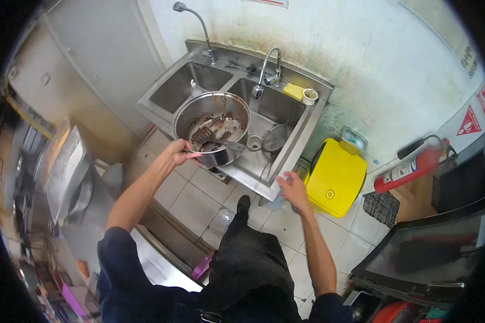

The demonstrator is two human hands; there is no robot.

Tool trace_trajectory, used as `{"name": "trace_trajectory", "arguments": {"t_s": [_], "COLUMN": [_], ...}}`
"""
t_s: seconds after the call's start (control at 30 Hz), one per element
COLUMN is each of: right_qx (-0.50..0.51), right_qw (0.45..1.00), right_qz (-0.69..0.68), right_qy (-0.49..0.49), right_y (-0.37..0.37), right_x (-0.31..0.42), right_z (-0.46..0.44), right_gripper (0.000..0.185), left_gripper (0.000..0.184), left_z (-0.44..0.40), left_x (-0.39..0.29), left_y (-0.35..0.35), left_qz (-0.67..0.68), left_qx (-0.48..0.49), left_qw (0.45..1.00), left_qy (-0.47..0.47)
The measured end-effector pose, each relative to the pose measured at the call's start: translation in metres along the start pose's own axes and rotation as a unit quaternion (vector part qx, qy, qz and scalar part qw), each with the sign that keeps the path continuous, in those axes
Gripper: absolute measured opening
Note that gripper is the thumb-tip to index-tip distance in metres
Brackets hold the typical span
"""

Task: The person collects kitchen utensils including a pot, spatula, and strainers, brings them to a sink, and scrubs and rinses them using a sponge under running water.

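A large metal pot (212,119) with dark burnt residue inside rests tilted over the front of the two-basin steel sink (242,172). Some dark utensils (203,135) lie in it. My left hand (181,153) has its fingers closed on the pot's near rim. Near the sink's front right corner is my right hand (293,188), its fingers apart and nothing held. A round wire strainer (275,138) lies in the right basin, beside the drain.
Two taps (269,70) rise behind the basins. A yellow sponge (293,91) and a small cup (310,96) sit on the back right ledge. Right of the sink stand a yellow bin (336,177) and a red fire extinguisher (407,170). A steel counter (86,237) is at left.
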State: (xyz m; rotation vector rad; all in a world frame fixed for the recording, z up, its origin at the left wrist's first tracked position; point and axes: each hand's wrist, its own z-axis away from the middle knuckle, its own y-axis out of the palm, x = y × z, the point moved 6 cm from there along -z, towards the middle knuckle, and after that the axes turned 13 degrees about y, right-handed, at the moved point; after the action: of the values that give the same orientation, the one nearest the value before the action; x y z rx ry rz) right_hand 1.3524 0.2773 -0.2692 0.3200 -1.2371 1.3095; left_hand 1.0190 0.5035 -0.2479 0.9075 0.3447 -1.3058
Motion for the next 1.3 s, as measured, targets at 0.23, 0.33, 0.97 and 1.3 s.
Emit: {"name": "trace_trajectory", "arguments": {"t_s": [0.23,0.33,0.97,1.3], "right_qx": [0.132,0.119,0.093,0.099], "right_qw": [0.911,0.869,0.831,0.806], "right_qz": [-0.288,-0.353,-0.423,-0.354], "right_qy": [0.265,0.325,0.348,0.463], "right_y": [0.094,0.103,0.048,0.056], "right_x": [-0.017,-0.030,0.051,0.040], "right_z": [-0.070,-0.063,-0.082,-0.062], "right_gripper": [0.074,0.051,0.013,0.016], "left_gripper": [0.030,0.037,0.060,0.050], "left_z": [-0.118,-0.158,-0.318,-0.375], "left_x": [-0.038,-0.020,0.104,0.192], "left_y": [0.051,0.036,0.047,0.003], "left_qz": [-0.101,-0.124,-0.130,-0.032], "left_qx": [0.029,0.024,-0.062,-0.128], "left_qw": [0.994,0.992,0.989,0.990], "left_qy": [0.015,-0.019,0.019,-0.048]}}
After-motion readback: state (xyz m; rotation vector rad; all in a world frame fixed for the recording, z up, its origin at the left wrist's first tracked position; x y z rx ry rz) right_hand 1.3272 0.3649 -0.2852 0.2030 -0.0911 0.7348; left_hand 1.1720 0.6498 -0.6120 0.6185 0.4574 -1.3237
